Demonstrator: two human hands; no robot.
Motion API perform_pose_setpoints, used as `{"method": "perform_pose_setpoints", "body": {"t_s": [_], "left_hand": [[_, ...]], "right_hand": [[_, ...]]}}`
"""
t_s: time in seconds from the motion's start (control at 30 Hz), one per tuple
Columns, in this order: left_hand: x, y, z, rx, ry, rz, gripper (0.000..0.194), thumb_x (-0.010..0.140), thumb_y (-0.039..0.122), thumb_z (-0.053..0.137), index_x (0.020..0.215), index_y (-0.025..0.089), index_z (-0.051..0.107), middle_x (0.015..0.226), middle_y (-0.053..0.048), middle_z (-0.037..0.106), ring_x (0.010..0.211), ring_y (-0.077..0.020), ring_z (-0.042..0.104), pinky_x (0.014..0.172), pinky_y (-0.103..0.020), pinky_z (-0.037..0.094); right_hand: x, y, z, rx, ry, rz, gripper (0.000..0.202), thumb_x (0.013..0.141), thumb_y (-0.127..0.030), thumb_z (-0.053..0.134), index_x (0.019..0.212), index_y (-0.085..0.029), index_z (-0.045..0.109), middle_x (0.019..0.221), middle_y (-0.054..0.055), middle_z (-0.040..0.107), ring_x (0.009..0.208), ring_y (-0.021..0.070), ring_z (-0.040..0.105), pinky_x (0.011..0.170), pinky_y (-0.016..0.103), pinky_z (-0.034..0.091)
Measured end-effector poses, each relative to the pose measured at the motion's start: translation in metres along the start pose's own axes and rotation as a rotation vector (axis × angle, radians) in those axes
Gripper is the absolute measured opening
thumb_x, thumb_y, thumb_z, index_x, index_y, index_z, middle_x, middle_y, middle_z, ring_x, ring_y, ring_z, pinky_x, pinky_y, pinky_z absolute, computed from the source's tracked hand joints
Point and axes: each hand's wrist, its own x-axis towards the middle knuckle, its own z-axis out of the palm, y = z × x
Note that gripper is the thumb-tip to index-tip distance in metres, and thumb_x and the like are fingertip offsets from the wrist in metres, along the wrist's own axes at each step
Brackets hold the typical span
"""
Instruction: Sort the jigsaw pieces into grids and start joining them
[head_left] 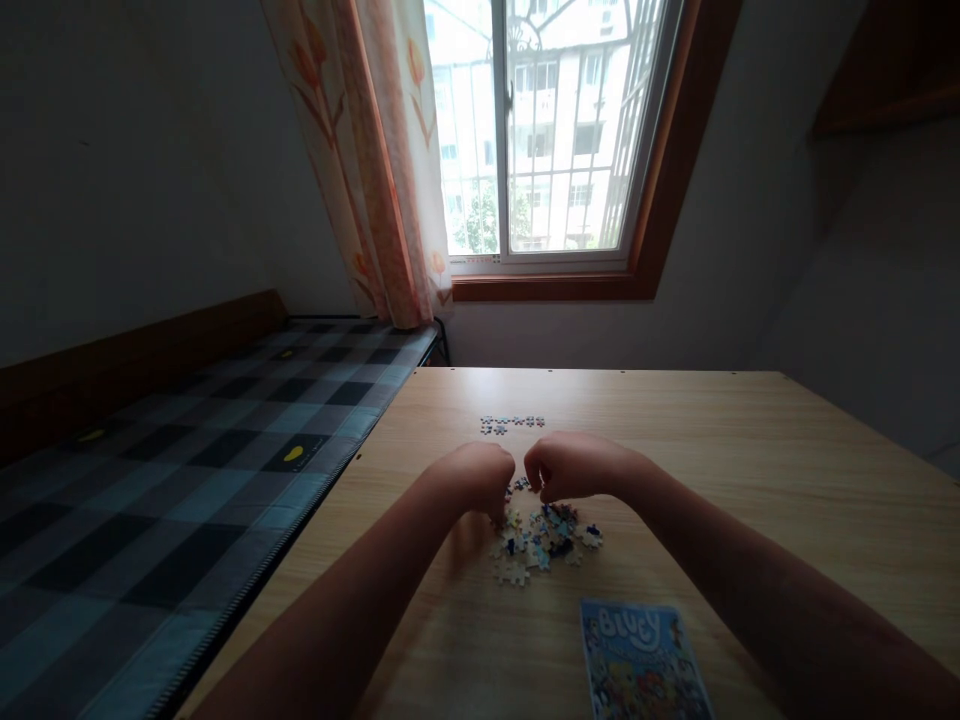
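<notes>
A loose pile of small jigsaw puzzle pieces [538, 540] lies on the light wooden table. Over the pile's left far edge is my left hand [480, 475], its fingers curled down and closed; its fingertips are hidden, so what they hold does not show. My right hand [562, 468] bends over the far side of the pile, with fingers and thumb pinched together close above the pieces. Anything between those fingers is too small to make out. Beyond both hands, several puzzle pieces [514, 423] are laid out in two short rows.
A blue "Bluey" picture box [645, 660] lies near me, right of the pile. The table top [787, 500] reaches toward the wall below the window [555, 140]. On the left stands a bed with a checked mattress [187, 480], beside a flowered curtain [375, 160].
</notes>
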Motion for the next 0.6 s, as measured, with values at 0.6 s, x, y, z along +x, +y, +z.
{"method": "perform_pose_setpoints", "body": {"t_s": [0.6], "left_hand": [[0.004,-0.002,0.003,0.026,-0.008,-0.002,0.036,0.057,0.037,0.085,0.089,0.021,0.079,0.093,-0.008,0.07,0.074,-0.0238,0.064,0.065,-0.031,0.05]], "right_hand": [[0.018,-0.008,0.028,0.192,0.006,-0.035,0.026,0.07,-0.039,0.073,0.085,-0.018,0.074,0.075,-0.001,0.068,0.064,0.0109,0.056,0.054,0.021,0.036]]}}
